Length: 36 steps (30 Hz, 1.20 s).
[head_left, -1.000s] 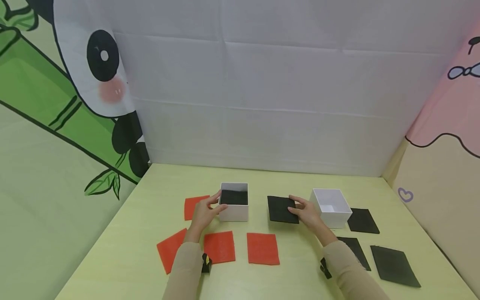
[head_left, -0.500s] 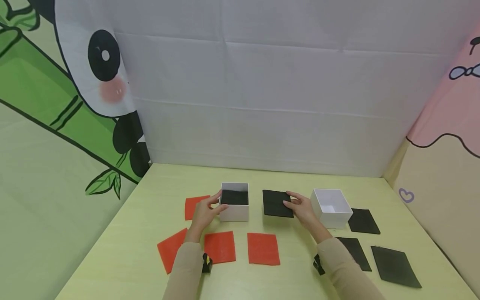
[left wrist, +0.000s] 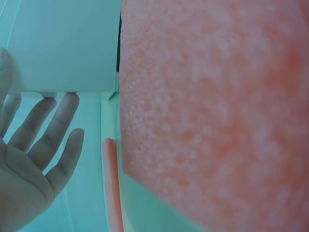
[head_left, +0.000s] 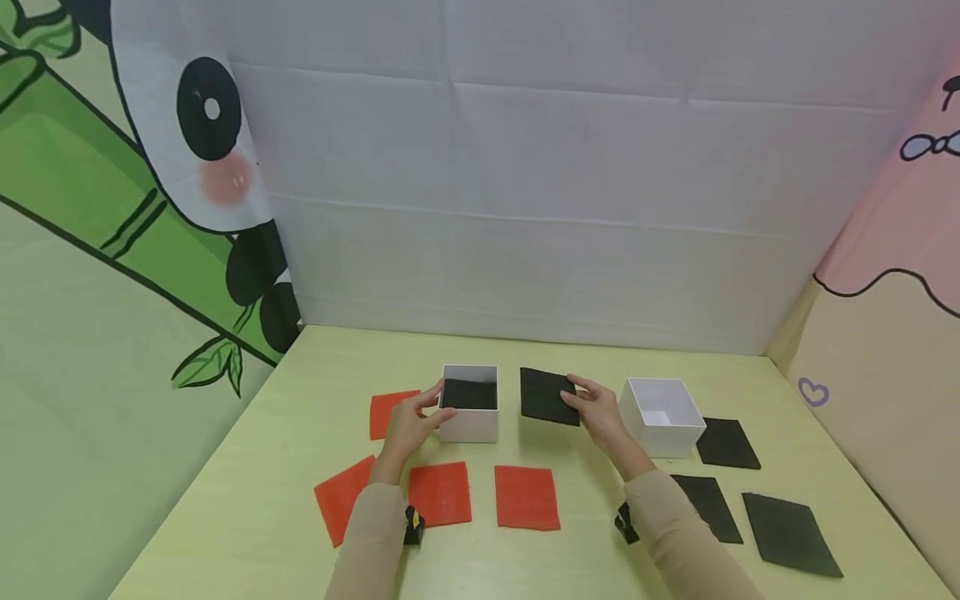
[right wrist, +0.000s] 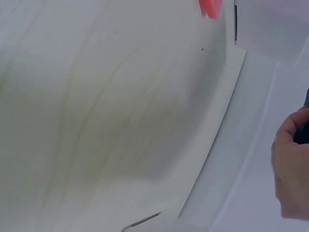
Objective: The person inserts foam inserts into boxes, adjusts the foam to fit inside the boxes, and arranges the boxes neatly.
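Observation:
My left hand (head_left: 406, 433) rests against the left open white box (head_left: 468, 427), its thumb on the front wall and fingertips on the left side. Inside that box lies a black sheet (head_left: 469, 395). In the left wrist view, the fingers (left wrist: 50, 135) are spread and fairly straight, their tips touching the box wall (left wrist: 67, 43). My right hand (head_left: 601, 415) pinches another black square sheet (head_left: 549, 397) by its right edge, thumb on top. This sheet is held above the table, between the two boxes. In the right wrist view, only part of my right hand (right wrist: 292, 169) shows at the edge.
A second open white box (head_left: 670, 439) stands to the right. Black squares (head_left: 727, 442) lie beside and in front of it. Several red squares (head_left: 527, 497) lie left and front on the pale table (head_left: 577, 567). A white cloth backdrop (head_left: 555, 208) hangs behind.
My right hand has carried the black square sheet left and away from me, raising it slightly. My left hand stays at the left box.

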{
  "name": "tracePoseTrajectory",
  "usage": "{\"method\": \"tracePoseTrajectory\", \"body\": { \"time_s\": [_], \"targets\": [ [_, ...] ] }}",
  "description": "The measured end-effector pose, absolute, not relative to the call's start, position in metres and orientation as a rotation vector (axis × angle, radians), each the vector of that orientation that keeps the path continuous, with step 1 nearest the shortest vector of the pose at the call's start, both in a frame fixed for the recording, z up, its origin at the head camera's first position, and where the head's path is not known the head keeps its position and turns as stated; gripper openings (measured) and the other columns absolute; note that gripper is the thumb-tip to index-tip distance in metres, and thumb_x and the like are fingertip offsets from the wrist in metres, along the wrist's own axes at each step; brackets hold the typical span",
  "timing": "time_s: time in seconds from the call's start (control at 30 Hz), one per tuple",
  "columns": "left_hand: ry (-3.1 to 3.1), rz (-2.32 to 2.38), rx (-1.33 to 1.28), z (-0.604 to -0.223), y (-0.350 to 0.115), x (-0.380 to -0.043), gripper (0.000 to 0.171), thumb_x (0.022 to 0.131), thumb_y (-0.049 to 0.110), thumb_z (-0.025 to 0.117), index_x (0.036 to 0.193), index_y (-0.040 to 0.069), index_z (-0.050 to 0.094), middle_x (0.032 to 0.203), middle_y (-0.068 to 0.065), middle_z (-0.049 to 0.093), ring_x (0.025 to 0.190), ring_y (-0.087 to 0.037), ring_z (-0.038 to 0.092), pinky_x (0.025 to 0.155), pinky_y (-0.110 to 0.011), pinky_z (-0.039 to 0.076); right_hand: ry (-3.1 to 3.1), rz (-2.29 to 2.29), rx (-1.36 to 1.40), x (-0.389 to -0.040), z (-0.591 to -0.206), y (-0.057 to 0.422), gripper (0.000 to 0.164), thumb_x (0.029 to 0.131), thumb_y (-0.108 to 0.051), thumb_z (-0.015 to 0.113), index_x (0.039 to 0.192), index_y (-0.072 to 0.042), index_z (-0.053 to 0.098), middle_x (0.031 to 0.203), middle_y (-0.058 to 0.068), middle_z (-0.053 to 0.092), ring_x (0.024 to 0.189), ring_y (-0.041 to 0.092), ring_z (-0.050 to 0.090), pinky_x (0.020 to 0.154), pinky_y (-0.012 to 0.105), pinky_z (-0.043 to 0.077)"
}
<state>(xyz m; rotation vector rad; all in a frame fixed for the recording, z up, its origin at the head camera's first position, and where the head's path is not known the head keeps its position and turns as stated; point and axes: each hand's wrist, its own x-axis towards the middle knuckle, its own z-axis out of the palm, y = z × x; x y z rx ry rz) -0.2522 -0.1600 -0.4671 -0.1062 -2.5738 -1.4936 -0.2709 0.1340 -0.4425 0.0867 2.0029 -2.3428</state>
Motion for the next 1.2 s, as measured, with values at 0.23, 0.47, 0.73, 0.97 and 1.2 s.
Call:
{"method": "tracePoseTrajectory", "body": {
  "time_s": [0.23, 0.47, 0.73, 0.97, 1.2],
  "targets": [
    [-2.553, -1.464, -0.149, -0.471, -0.16, -0.254, 0.062, 0.072, 0.036, 0.072, 0.128, 0.018, 0.051, 0.107, -0.016, 0.061, 0.059, -0.022, 0.059, 0.043, -0.025, 0.026, 1.917, -2.422, 0.103, -0.271, -0.437, 0.129, 0.048, 0.084, 0.009, 0.053, 0.13, 0.01, 0.037, 0.082, 0.006, 0.059, 0.065, 0.009, 0.061, 0.06, 0.021, 0.049],
    [-2.569, -1.48, -0.122, -0.469, -0.159, -0.254, 0.063, 0.072, 0.036, 0.073, 0.128, 0.02, 0.05, 0.109, -0.015, 0.061, 0.059, -0.023, 0.059, 0.044, -0.025, 0.026, 1.867, -2.474, 0.116, -0.274, -0.434, 0.122, 0.049, 0.084, 0.011, 0.053, 0.129, 0.012, 0.037, 0.078, 0.005, 0.059, 0.064, 0.009, 0.061, 0.06, 0.021, 0.049],
    [-2.584, -1.488, -0.097, -0.469, -0.159, -0.254, 0.063, 0.071, 0.036, 0.073, 0.129, 0.021, 0.05, 0.11, -0.014, 0.06, 0.062, -0.022, 0.059, 0.046, -0.025, 0.028, 1.862, -2.487, 0.088, -0.276, -0.429, 0.111, 0.048, 0.083, 0.011, 0.053, 0.129, 0.011, 0.039, 0.08, 0.007, 0.059, 0.064, 0.01, 0.061, 0.059, 0.022, 0.049],
    [-2.581, -1.501, -0.089, -0.467, -0.159, -0.253, 0.062, 0.072, 0.033, 0.073, 0.128, 0.022, 0.05, 0.11, -0.015, 0.06, 0.062, -0.024, 0.06, 0.047, -0.026, 0.029, 1.865, -2.491, 0.054, -0.275, -0.425, 0.099, 0.046, 0.083, 0.012, 0.054, 0.127, 0.011, 0.041, 0.079, 0.007, 0.059, 0.064, 0.01, 0.061, 0.058, 0.021, 0.049],
    [-2.581, -1.49, -0.098, -0.467, -0.159, -0.253, 0.061, 0.072, 0.032, 0.073, 0.128, 0.021, 0.05, 0.111, -0.014, 0.06, 0.062, -0.023, 0.059, 0.046, -0.025, 0.028, 1.904, -2.466, 0.015, -0.273, -0.423, 0.084, 0.046, 0.082, 0.011, 0.055, 0.126, 0.011, 0.042, 0.081, 0.01, 0.059, 0.062, 0.009, 0.061, 0.056, 0.02, 0.048]
  ]
}}
